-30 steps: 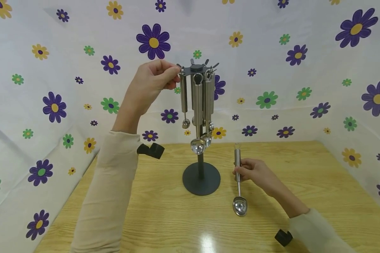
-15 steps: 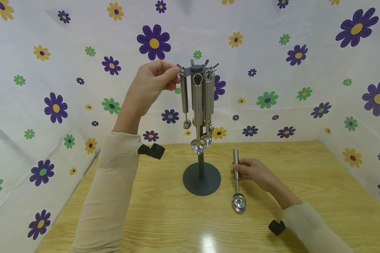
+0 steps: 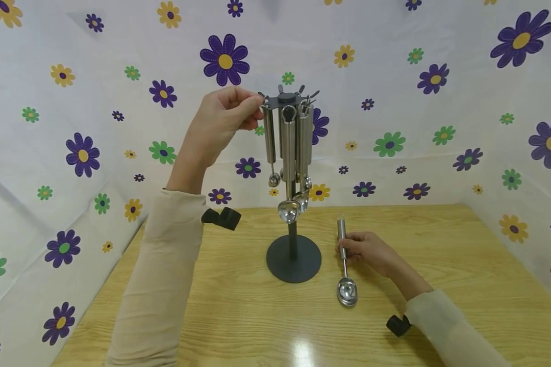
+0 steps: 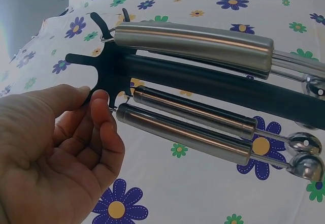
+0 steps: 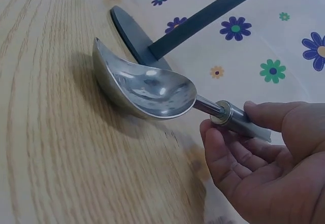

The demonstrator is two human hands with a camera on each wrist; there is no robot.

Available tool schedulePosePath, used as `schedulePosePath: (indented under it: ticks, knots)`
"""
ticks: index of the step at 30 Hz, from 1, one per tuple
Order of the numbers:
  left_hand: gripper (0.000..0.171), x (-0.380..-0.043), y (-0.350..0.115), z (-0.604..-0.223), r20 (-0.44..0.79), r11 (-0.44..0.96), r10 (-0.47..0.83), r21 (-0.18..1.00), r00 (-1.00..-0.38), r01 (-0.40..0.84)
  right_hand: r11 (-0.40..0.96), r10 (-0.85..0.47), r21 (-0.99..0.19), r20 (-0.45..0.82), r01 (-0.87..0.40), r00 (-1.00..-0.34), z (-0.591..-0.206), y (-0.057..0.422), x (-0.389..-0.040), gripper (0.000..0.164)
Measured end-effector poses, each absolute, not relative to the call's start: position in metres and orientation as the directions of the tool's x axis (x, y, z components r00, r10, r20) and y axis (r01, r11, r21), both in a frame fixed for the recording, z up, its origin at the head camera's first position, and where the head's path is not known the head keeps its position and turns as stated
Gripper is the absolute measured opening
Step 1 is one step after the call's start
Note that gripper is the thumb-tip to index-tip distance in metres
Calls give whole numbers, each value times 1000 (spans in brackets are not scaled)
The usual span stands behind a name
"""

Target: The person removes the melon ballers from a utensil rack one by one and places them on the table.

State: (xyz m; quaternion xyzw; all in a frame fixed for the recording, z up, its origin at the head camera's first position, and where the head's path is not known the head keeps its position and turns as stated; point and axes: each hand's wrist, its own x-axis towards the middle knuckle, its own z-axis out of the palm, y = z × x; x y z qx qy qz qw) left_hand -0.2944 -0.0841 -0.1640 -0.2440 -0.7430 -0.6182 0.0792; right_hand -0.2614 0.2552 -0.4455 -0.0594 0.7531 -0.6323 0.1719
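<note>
A black utensil stand [image 3: 294, 265] rises from a round base, with several steel scoops [image 3: 289, 153] hanging by rings from its hooked top. My left hand [image 3: 225, 117] pinches one hook at the left of that top; in the left wrist view the thumb and index finger [image 4: 100, 104] meet over the hook's end, beside two hanging small-bowled scoops [image 4: 188, 135]. To the right of the base, my right hand [image 3: 369, 250] grips an ice cream scoop [image 3: 347, 292] by its steel handle. The bowl faces up, low over the table; whether it touches the wood I cannot tell.
The wooden table [image 3: 239, 316] runs back to a white flowered cloth [image 3: 395, 102] that encloses the rear and sides. Black camera mounts [image 3: 229, 218] stick out from both sleeves near the wrists.
My right hand has shifted slightly left and away from me with the ice cream scoop. The left hand keeps its pinch on the hook, and the scoop beside it sways slightly right.
</note>
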Motion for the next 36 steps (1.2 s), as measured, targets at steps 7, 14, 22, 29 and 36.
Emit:
schedulePosePath:
  ticks: [7,14,22,29,36]
  knots:
    - [15,-294,-81,-164,420,108,263,882,-869,459,203,-298,-965,-223,167,-928,-446,255,-263,39]
    - [15,-294,-80,-163,426,101,266,880,-865,464,281,-274,-949,-219,139,-936,-446,254,-265,38]
    - [16,-295,-79,-163,426,90,268,882,-864,462,380,-183,-918,-195,114,-963,-450,247,-268,39]
    - [13,-295,-80,-165,424,76,268,886,-865,458,465,-102,-878,-184,116,-978,-454,238,-269,33]
    - [13,-294,-81,-165,425,69,267,887,-865,457,486,-59,-869,-140,94,-988,-460,231,-268,35]
